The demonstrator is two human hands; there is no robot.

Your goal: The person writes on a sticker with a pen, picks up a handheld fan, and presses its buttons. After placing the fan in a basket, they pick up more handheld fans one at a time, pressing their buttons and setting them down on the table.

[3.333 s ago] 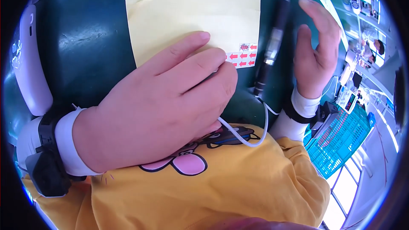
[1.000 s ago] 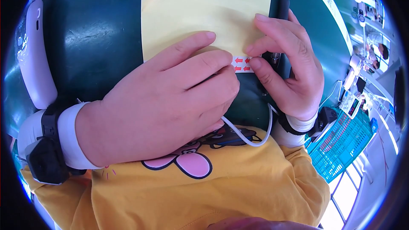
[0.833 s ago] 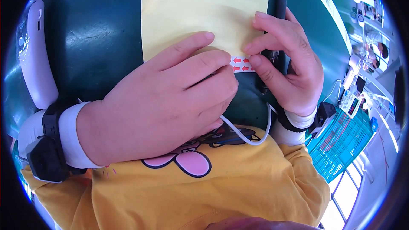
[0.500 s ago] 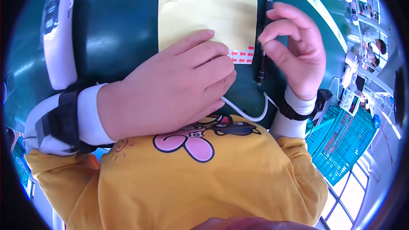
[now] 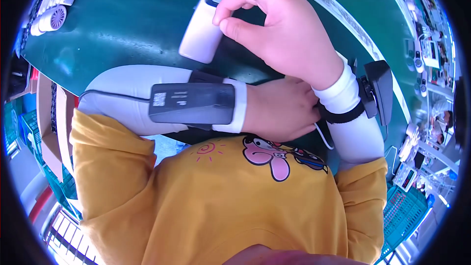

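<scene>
From the head camera, looking down, the two arms cross over a green table (image 5: 132,24). The right hand (image 5: 284,32) reaches across the top, over to the left side. It is up by a white handheld gadget (image 5: 198,37), which lies on the table with its dark little window partly behind the fingers. The thumb and the finger next to it are bent and their tips come close together. I can't tell if something tiny is pinched there, or if the hand touches the gadget. One more finger sticks out above the gadget's top end.

The left hand (image 5: 282,108) is lower down, just in front of the shirt. The right wrist covers part of it. Its fingers are curled together, but I can't tell what they hold. A thin white cord (image 5: 325,136) curves down just beside them.

A dark box (image 5: 194,104) is strapped on the left forearm, and another dark box (image 5: 377,91) is on the right wrist. The yellow shirt (image 5: 245,201) has cartoon faces on it. At the far left of the table there is a small white fan (image 5: 46,21) with a round grille. A cardboard box (image 5: 56,132) is lower on the left, and a green basket (image 5: 405,211) is low on the right.
</scene>
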